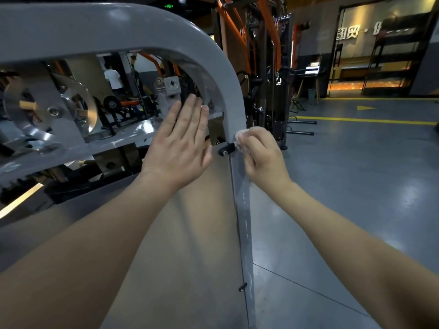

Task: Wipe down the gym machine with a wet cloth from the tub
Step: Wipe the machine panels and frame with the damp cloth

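A grey gym machine frame (228, 74) curves over from the top left and runs down as a narrow post through the middle. My right hand (263, 155) grips a small white wet cloth (241, 138) and holds it against the post's right edge, beside a black knob (226, 149). Wet streaks shine on the post below the cloth. My left hand (180, 143) is raised flat, fingers straight, in front of the machine's tan side panel (190, 233) and inner bracket. The tub is not in view.
Shiny metal discs and pulleys (52, 103) sit inside the frame at left. An orange and black cable machine (268, 67) stands behind. Grey floor with yellow lines (365, 119) spreads to the right. A person in a white shirt (114, 79) stands far back.
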Motion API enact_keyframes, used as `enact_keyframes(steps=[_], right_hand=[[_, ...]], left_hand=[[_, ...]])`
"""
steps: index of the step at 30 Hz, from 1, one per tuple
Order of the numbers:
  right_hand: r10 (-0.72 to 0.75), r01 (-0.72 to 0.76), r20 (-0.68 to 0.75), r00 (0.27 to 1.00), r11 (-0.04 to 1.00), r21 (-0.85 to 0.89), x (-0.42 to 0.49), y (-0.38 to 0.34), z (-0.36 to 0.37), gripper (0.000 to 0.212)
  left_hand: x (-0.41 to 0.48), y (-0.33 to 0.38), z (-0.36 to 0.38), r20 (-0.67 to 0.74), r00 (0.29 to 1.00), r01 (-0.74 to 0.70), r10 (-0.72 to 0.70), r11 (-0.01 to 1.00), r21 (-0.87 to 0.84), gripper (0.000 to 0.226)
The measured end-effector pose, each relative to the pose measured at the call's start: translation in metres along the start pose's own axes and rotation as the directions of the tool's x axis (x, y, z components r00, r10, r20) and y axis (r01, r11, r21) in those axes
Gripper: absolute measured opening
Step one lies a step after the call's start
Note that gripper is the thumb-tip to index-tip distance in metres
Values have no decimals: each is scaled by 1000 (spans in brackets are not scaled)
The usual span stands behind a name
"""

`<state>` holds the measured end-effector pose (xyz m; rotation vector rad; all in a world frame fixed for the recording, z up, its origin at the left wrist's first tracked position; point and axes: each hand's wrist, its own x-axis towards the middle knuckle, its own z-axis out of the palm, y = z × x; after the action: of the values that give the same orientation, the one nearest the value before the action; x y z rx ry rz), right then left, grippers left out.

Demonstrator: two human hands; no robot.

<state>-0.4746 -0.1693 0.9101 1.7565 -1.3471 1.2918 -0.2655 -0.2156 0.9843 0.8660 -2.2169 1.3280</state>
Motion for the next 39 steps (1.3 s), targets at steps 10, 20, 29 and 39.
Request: enact_keyframes(steps=[10, 20, 29, 39], right_hand=[[28, -27, -19, 999, 999, 25, 15, -4, -3, 13], [48, -51, 73, 996, 998, 42, -27, -5, 9, 12], [5, -2, -67, 998, 999, 48, 25, 0, -7, 17], [-71, 86, -205, 976, 994, 64, 120, -30, -25, 16]], left_hand=[[0, 0, -1, 33, 999, 6, -7, 1000, 23, 77], [0, 0, 2, 17, 1000, 8, -9, 1000, 23, 77], [0, 1, 0, 16, 1000, 11, -11, 1000, 24, 77], [0, 0, 3, 9, 1000, -4, 4, 1000, 8, 78]])
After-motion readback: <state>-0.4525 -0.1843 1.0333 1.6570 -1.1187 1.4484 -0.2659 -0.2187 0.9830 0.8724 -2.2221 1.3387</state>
